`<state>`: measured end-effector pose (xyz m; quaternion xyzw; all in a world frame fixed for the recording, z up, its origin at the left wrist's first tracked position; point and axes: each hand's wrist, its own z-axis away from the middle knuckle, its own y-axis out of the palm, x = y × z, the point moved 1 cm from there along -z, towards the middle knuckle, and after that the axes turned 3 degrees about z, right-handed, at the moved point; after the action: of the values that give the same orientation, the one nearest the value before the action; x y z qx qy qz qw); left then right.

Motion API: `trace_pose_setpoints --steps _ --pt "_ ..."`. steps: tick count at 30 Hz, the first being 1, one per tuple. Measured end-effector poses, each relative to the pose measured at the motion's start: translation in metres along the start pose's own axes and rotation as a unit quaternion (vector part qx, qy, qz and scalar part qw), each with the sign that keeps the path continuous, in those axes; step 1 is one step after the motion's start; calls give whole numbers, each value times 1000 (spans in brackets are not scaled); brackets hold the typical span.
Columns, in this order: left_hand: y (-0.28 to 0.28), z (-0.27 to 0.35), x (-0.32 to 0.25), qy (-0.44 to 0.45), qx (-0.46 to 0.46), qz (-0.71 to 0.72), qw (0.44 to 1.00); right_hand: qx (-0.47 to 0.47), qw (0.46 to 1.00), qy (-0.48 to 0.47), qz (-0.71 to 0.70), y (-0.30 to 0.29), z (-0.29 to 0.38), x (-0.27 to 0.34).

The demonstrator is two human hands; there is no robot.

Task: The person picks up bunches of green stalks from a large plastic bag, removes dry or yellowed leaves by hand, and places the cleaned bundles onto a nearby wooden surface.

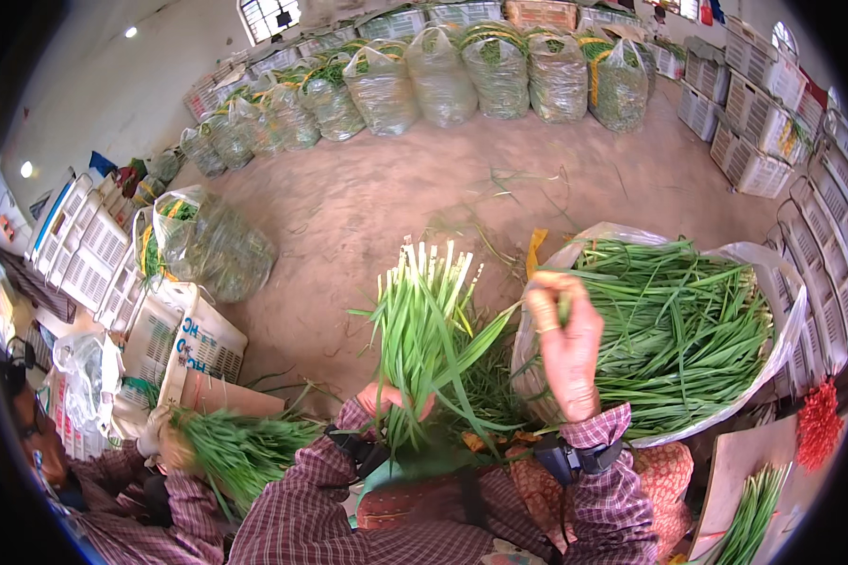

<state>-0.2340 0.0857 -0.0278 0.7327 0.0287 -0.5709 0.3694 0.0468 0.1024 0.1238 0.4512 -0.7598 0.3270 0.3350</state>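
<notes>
My left hand grips a bunch of garlic chives, its pale cut ends pointing up and away from me. To the right, my right hand is raised with its fingers bent, beside a few green leaves that trail from the bunch. Whether those leaves lie between its fingers is hard to make out. Beneath and beyond that hand, a large open plastic bag holds a heap of loose green chives. More leaves lie in shadow below the bunch.
At the left, a co-worker's hands handle another green bunch by a white crate. Filled plastic bags line the far floor. Crates are stacked at right, near a board with chives and red ties.
</notes>
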Motion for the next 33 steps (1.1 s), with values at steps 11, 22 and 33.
trace_pose_setpoints --steps 11,22,33 --pt "0 4 4 -3 -26 14 1000 93 927 -172 319 13 -20 -28" --pt "5 10 -4 -16 -113 0 993 134 944 292 -74 -27 3 -81" --pt "31 -13 9 -64 -244 -5 968 66 755 471 -452 29 14 -33"
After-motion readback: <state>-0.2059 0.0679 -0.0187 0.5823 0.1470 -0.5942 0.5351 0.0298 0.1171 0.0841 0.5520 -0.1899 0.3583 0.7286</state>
